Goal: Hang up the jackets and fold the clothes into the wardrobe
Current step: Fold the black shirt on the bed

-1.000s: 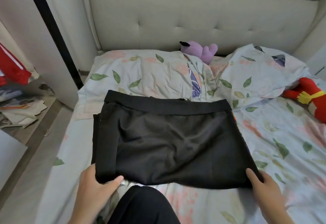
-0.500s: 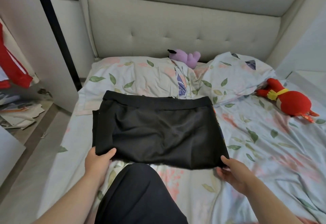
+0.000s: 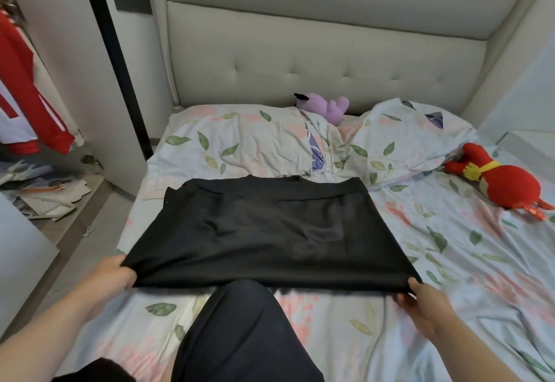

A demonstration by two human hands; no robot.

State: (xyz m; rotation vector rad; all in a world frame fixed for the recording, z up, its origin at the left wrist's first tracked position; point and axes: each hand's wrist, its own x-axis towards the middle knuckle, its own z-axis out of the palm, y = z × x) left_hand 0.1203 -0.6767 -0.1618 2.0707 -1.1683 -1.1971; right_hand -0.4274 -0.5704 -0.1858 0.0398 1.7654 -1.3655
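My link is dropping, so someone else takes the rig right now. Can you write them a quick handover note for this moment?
Left grip: pinches the near left corner of the black garment.
Right grip: pinches its near right corner.
The garment lies on the bed, waistband at the far edge.
Done: a red jacket hangs in the wardrobe on the left.
Left: finish folding the garment and put it in the wardrobe.
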